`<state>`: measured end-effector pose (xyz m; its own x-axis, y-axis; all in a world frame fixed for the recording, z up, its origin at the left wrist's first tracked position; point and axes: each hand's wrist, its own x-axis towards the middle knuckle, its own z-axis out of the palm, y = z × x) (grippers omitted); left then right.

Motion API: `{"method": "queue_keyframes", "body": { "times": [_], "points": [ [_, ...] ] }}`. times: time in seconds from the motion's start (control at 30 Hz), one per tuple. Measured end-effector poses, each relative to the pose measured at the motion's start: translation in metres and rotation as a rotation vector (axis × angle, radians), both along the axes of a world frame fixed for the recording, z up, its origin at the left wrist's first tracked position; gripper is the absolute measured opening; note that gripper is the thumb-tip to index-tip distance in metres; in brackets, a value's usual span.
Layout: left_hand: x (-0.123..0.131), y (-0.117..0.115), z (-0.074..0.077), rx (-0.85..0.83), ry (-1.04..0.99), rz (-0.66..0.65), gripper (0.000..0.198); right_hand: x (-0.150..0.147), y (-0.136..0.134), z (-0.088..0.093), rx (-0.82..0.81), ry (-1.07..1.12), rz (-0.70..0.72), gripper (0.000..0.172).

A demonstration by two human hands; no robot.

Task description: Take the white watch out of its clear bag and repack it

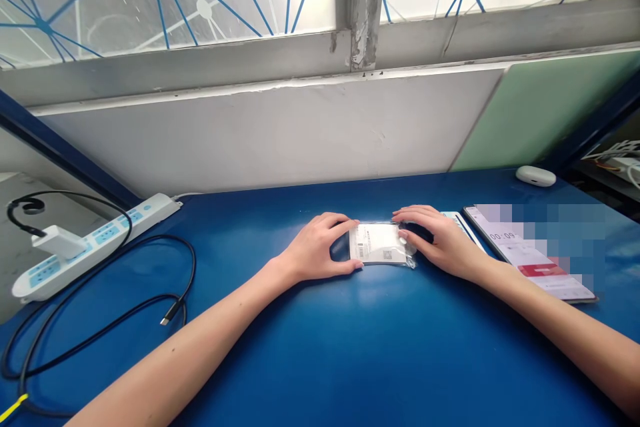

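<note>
I have the left hand [311, 250] curved, thumb [347, 268] and fingers [336, 219] parted; right of it, my right hand [445, 243] arches inward, fingers bent.

The left hand [315, 250] and right hand [443, 240] are bare, with slim fingers and narrow, uncovered wrists. The left forearm [225, 323] and right forearm [540, 303] are bare as far as they show, slender and smooth in outline, each widening gradually away from the wrist. A small dark spot [173, 349] marks the left forearm, well apart from the wrist.
</note>
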<state>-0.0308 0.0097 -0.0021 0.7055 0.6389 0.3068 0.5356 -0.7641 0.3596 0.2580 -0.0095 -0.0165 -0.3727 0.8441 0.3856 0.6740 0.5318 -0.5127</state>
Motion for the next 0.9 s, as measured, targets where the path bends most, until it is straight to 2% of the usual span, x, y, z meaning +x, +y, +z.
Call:
{"method": "queue_keyframes", "body": {
  "times": [0.1,0.23,0.33,0.6,0.9],
  "points": [
    [0.001,0.000,0.002,-0.015,0.019,0.021,0.066,0.007,0.001,0.005,0.006,-0.120,0.065,0.038],
    [0.001,-0.001,0.003,-0.029,0.022,0.017,0.067,0.018,0.000,0.010,-0.088,-0.249,0.143,0.066],
    [0.001,-0.001,0.004,-0.036,0.021,0.020,0.071,0.023,0.000,0.009,-0.109,-0.302,0.150,0.079],
    [0.001,-0.001,0.003,-0.062,0.055,0.060,0.083,0.028,0.004,0.000,-0.185,-0.316,0.146,0.090],
    [0.001,-0.001,0.002,-0.057,0.063,0.064,0.076,0.027,0.003,0.007,-0.213,-0.340,0.156,0.090]
  ]
}}
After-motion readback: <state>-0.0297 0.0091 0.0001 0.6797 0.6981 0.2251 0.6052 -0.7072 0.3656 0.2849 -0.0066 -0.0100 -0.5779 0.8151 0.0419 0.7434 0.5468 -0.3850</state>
